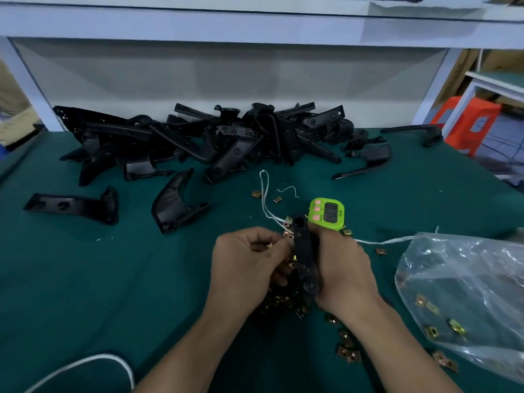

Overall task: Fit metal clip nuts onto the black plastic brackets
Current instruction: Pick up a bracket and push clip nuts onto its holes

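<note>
My right hand (344,275) grips a long black plastic bracket (304,256), held upright over the green table. My left hand (246,265) pinches a small metal clip nut (270,245) right beside the bracket's left edge. Another clip nut (288,235) sits at the bracket's upper left edge. A heap of loose clip nuts (283,300) lies under my hands, partly hidden by them. More black brackets form a big pile (204,137) at the back of the table.
A green timer (327,213) stands just behind the held bracket. A clear plastic bag (465,293) with some clip nuts lies at the right. Two single brackets (76,204) (175,205) lie at the left. White string (265,194) trails nearby.
</note>
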`<action>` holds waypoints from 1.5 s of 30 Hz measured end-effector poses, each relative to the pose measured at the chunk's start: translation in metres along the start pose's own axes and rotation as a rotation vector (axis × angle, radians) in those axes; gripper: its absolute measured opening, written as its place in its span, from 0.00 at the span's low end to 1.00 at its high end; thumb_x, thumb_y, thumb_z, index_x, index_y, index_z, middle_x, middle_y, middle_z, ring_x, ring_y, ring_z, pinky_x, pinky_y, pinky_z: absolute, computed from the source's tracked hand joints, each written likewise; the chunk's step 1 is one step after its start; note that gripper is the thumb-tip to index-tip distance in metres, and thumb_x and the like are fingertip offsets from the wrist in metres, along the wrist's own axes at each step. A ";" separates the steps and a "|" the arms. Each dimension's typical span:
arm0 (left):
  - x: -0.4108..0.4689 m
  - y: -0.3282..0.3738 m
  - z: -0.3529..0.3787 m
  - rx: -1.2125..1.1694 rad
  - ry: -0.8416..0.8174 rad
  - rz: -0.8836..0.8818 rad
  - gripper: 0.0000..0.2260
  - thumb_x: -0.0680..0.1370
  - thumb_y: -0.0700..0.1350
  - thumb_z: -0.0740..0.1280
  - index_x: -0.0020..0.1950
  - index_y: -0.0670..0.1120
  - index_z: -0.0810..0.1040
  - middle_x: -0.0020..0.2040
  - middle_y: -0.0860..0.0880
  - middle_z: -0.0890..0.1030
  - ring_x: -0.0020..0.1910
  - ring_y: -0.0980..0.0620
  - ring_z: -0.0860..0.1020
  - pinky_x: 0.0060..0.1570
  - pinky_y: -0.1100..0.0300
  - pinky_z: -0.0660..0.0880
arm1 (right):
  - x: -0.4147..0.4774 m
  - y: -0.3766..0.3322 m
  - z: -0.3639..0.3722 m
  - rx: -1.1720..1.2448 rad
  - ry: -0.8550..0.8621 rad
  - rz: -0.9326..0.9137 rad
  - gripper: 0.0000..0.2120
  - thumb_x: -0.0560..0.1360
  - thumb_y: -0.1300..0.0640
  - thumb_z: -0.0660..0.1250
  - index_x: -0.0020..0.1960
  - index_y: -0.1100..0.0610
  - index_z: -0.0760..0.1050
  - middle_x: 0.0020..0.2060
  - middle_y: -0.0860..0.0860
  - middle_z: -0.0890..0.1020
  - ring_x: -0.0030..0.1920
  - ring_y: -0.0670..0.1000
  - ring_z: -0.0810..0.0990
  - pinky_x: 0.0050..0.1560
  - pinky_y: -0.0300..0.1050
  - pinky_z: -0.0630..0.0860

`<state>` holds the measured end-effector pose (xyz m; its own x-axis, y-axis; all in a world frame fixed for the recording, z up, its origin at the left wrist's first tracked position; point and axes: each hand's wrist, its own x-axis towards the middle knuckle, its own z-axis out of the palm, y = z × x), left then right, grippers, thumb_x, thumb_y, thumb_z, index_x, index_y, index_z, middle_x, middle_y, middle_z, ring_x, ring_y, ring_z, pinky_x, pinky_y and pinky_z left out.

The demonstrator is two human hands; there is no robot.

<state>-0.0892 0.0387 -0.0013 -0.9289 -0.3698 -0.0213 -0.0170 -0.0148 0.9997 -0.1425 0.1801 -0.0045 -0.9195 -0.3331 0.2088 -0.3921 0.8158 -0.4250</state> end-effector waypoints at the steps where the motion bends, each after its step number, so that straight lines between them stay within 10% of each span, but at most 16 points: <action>1: -0.001 0.001 0.000 -0.034 0.011 0.011 0.07 0.75 0.42 0.76 0.36 0.47 0.84 0.31 0.44 0.84 0.26 0.52 0.80 0.26 0.61 0.76 | 0.000 0.001 0.000 -0.009 0.003 0.007 0.21 0.61 0.51 0.67 0.48 0.33 0.64 0.27 0.42 0.69 0.37 0.58 0.81 0.33 0.46 0.70; 7: -0.008 0.002 0.000 -0.110 0.021 0.059 0.06 0.81 0.37 0.67 0.48 0.48 0.79 0.42 0.45 0.87 0.42 0.47 0.87 0.46 0.57 0.83 | 0.001 0.003 -0.003 -0.029 0.017 0.041 0.24 0.58 0.57 0.64 0.49 0.38 0.64 0.32 0.47 0.75 0.36 0.59 0.77 0.34 0.46 0.69; 22: -0.014 0.027 -0.018 -0.168 -0.259 -0.053 0.10 0.78 0.37 0.71 0.41 0.50 0.86 0.45 0.42 0.87 0.44 0.48 0.87 0.43 0.62 0.81 | 0.004 0.008 -0.018 -0.093 0.138 -0.058 0.25 0.63 0.58 0.71 0.52 0.40 0.64 0.30 0.50 0.78 0.31 0.60 0.69 0.33 0.45 0.62; 30: -0.016 0.025 -0.016 -0.217 -0.282 -0.131 0.02 0.75 0.39 0.73 0.45 0.42 0.85 0.43 0.41 0.87 0.41 0.49 0.86 0.45 0.58 0.83 | 0.000 -0.004 -0.015 -0.075 0.041 -0.036 0.24 0.66 0.57 0.71 0.55 0.39 0.66 0.31 0.50 0.77 0.34 0.58 0.76 0.35 0.50 0.76; 39: -0.015 0.028 -0.020 -0.174 -0.270 -0.106 0.05 0.75 0.37 0.73 0.41 0.44 0.86 0.43 0.40 0.87 0.40 0.48 0.86 0.41 0.61 0.82 | -0.001 -0.003 -0.016 -0.177 0.065 -0.016 0.27 0.66 0.59 0.71 0.58 0.37 0.67 0.27 0.46 0.67 0.33 0.56 0.68 0.34 0.46 0.64; 45: -0.015 0.028 -0.019 -0.176 -0.184 -0.124 0.05 0.75 0.35 0.73 0.42 0.43 0.85 0.41 0.41 0.87 0.39 0.47 0.86 0.39 0.61 0.81 | -0.001 -0.004 -0.011 -0.207 0.064 -0.032 0.28 0.66 0.58 0.71 0.58 0.36 0.67 0.33 0.48 0.78 0.33 0.55 0.69 0.34 0.46 0.64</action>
<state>-0.0686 0.0266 0.0267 -0.9756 -0.1803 -0.1251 -0.0848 -0.2163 0.9726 -0.1396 0.1826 0.0068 -0.9004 -0.3352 0.2772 -0.4007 0.8872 -0.2286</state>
